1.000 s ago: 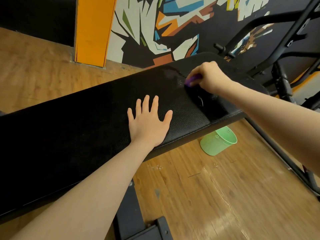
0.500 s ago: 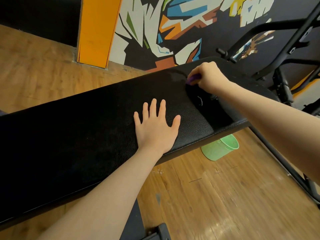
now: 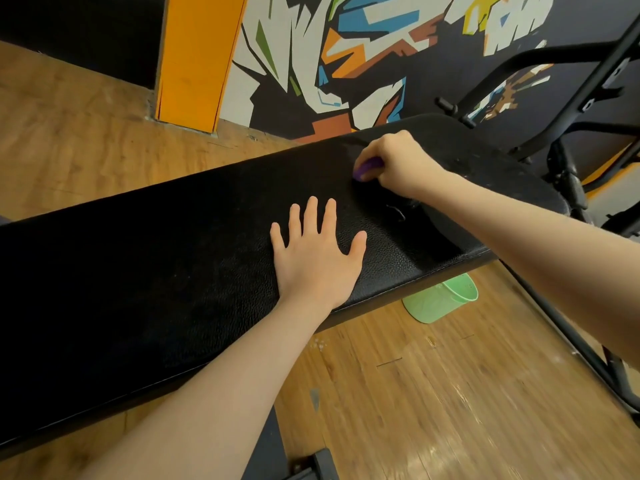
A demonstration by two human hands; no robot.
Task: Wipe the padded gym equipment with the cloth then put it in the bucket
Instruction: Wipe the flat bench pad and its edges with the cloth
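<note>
A long black padded bench (image 3: 156, 258) runs across the view from lower left to upper right. My left hand (image 3: 317, 258) lies flat on its pad, fingers straight and spread. My right hand (image 3: 398, 164) is further along the bench, near the gap between the two pads, fingers curled round a small purple cloth (image 3: 369, 167) pressed to the padding; most of the cloth is hidden in the fist. A light green bucket (image 3: 441, 301) stands on the wooden floor under the bench's near edge, partly covered by the pad.
Black metal frame tubes of gym equipment (image 3: 568, 98) stand at the right. The bench's base (image 3: 311, 462) shows at the bottom. A painted wall (image 3: 346, 57) and an orange pillar (image 3: 194, 57) lie behind. Wooden floor (image 3: 450, 393) spreads in front.
My right hand with the purple cloth has shifted slightly along the pad near the gap. My left hand stays flat on the bench. The view has drifted a little.
</note>
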